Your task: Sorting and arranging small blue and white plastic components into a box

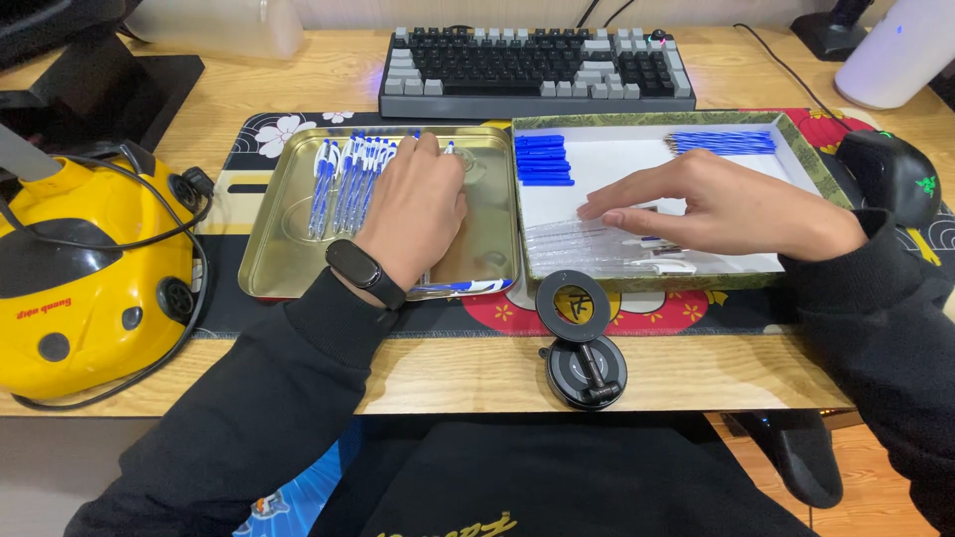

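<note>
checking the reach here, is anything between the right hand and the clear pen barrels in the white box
Nothing visible. The right hand already lies over the clear pen barrels in the white box, fingertips right at them. The blue caps sit further back, out of the way.

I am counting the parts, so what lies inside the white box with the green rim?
The white box with the green rim holds blue caps, blue refills and clear pen barrels. The right hand covers some barrels, so their number cannot be told.
</note>
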